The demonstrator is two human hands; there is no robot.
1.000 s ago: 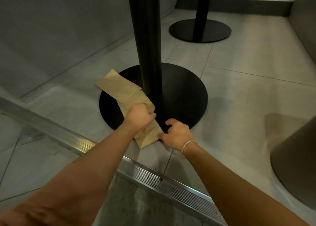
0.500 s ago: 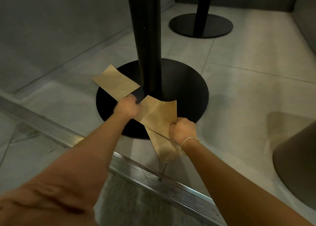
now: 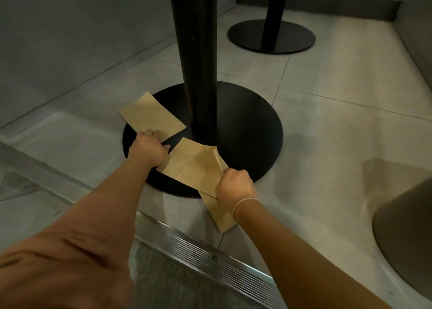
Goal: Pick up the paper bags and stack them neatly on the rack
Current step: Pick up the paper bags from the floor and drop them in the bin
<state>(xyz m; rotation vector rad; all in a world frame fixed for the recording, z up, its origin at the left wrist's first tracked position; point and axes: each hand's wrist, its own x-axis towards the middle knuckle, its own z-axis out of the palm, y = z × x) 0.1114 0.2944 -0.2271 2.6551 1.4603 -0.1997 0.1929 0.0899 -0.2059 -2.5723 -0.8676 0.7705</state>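
In the head view, the right hand (image 3: 235, 183) grips two flat brown paper bags (image 3: 194, 165) with curled fingers, lifted over the near edge of the round black table base (image 3: 247, 131). The left hand (image 3: 149, 146) reaches with fingertips touching a third flat brown paper bag (image 3: 150, 116) lying across the base's left edge; whether it grips is unclear.

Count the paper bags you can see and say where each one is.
3. One flat bag lies on the black table base, under the left hand. Two bags are gripped in the right hand. More could be hidden between them.
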